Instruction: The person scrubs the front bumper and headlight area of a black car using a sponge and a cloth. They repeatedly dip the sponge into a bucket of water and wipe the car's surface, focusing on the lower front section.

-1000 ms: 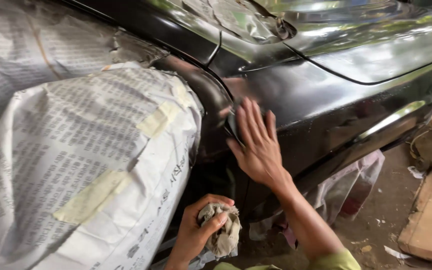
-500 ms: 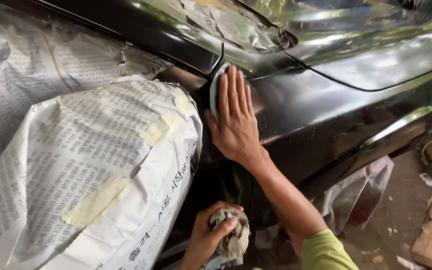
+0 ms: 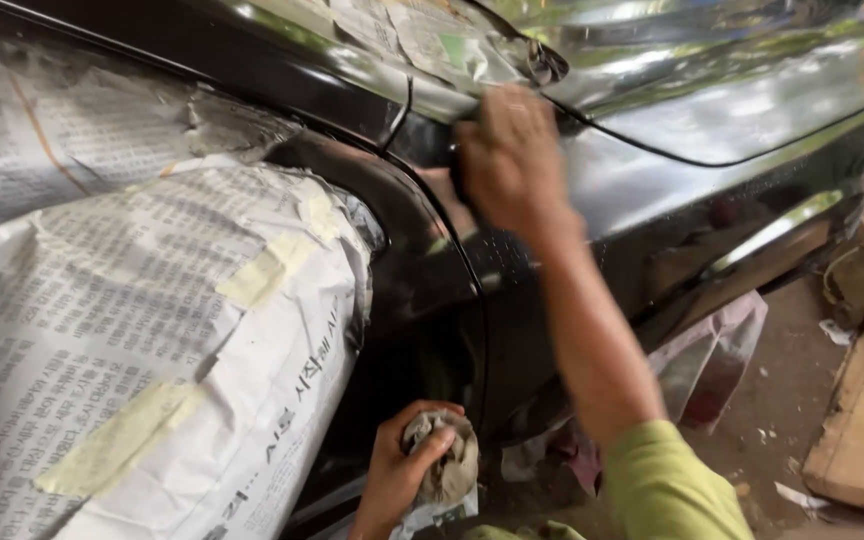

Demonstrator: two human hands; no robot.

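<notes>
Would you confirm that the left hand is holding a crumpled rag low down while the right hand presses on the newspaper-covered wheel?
Not quite. In the head view the left hand does hold the crumpled rag low down, but the right hand presses on the glossy black car body panel, not on the newspaper-covered wheel.

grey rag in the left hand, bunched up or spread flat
Bunched up: the grey cloth rag sits crumpled in the left hand, whose fingers curl around it.
</notes>
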